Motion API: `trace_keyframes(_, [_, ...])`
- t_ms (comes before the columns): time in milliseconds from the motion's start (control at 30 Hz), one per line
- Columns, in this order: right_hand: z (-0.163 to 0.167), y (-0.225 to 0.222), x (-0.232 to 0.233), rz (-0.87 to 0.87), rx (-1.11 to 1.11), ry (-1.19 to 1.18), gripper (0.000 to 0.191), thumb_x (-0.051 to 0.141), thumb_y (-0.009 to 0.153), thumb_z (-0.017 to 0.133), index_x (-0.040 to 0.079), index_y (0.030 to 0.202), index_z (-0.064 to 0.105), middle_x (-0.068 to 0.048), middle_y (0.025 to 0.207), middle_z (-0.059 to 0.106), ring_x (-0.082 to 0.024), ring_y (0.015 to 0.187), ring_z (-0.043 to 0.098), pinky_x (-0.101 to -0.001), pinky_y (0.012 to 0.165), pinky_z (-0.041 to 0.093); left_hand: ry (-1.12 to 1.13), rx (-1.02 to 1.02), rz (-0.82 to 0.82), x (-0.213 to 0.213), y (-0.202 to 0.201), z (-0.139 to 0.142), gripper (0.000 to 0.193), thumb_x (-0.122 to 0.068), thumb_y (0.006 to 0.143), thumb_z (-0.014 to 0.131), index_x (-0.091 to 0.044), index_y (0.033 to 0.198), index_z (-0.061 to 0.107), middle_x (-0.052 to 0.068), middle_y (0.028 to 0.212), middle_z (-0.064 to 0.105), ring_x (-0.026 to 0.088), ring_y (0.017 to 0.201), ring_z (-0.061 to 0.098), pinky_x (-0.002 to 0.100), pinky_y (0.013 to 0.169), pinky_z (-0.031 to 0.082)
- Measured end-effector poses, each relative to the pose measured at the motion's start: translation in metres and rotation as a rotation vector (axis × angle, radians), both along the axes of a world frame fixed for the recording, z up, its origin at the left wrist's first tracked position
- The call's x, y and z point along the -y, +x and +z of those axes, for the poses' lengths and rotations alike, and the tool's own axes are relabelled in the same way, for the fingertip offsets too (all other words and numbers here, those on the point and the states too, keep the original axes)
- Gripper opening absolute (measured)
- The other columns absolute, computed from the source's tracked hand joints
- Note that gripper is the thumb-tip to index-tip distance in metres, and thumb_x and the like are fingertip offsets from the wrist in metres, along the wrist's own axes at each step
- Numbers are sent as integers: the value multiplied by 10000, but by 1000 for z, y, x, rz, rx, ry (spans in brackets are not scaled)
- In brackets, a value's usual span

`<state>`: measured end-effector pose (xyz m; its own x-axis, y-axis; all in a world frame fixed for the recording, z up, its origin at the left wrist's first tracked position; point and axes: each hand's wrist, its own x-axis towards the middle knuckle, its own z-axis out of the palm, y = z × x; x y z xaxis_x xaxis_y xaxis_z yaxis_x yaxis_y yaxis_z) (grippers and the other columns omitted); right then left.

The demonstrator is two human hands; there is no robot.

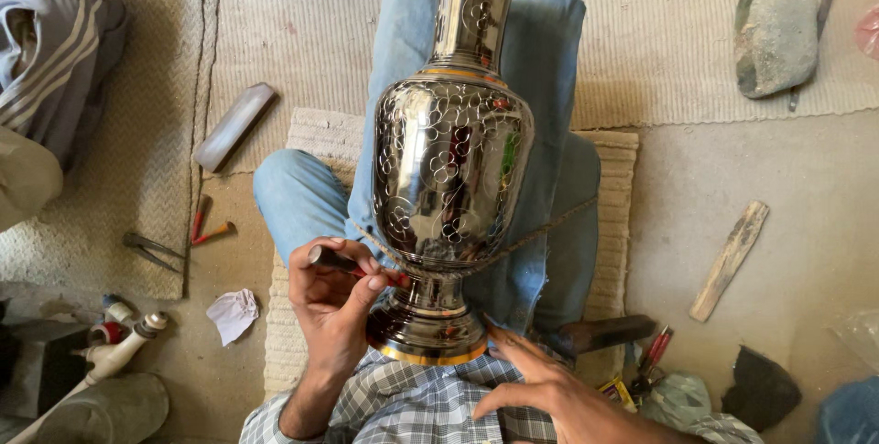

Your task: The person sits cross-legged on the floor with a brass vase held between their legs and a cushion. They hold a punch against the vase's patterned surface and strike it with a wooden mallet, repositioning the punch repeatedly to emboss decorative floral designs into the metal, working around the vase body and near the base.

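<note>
As seen lengthwise, vase (pixel 450 165) neck pointing away

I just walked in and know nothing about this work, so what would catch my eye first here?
A tall, shiny engraved metal vase lies across the seated person's blue-jeaned legs, mid-frame. The left hand holds a small dark-handled tool by the vase's neck, while the right hand rests near its gold-rimmed base. A grey stone sits upper right.
</note>
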<state>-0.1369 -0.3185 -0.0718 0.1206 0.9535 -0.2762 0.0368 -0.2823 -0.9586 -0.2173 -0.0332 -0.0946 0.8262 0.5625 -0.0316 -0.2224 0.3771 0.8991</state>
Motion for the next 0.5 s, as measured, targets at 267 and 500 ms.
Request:
trace_keyframes(267, [1,-4,-1,5,3,-26,363,403,939,684,165,1196,783,-281,1732,124,-431,1581,72,-547,1274,116,-16,-23,9,-5,1,0,473,91,935,706,-63,1319,478,116,1035,613,207,911,688,445,813,681])
trace_keyframes(500, [-5,0,-4,-57,-248,-52,437,485,931,675,162,1215,755,-237,1742,118,-393,1576,64,-548,1264,132,-10,-65,94,-10,2,9,479,94,923,702,-44,1328,488,124,1130,602,186,1016,633,415,831,640])
